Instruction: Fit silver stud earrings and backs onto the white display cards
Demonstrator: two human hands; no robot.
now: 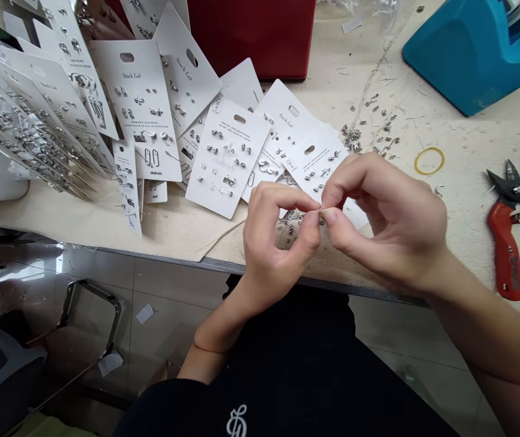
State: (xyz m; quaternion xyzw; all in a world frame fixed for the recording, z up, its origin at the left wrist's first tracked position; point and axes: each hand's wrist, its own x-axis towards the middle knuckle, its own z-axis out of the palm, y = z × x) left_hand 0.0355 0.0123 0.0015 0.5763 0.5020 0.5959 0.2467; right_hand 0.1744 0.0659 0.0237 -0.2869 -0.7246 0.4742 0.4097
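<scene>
A big counter [464, 255] covered in pale cloth runs across the picture, with a tile floor [168, 285] below its front edge. A red box [250, 36] sits at the top middle, and a blue tape holder [478, 54] sits at the upper right. Many white earring cards [227, 158] lie in a messy pile at the upper left, and some are in clear plastic sleeves. Red-handled snips [508, 243] lie at the right. The left hand [275, 243] and the right hand [382, 218] are in the middle of the picture, just in front of the cards. Both are closed in a small pinch on a tiny pale thing [324, 211], held between them. It is too small to tell what it is. Little silver earring bits [355, 136] are scattered near the right hand, and a yellow rubber band [429, 161] lies just past them.
</scene>
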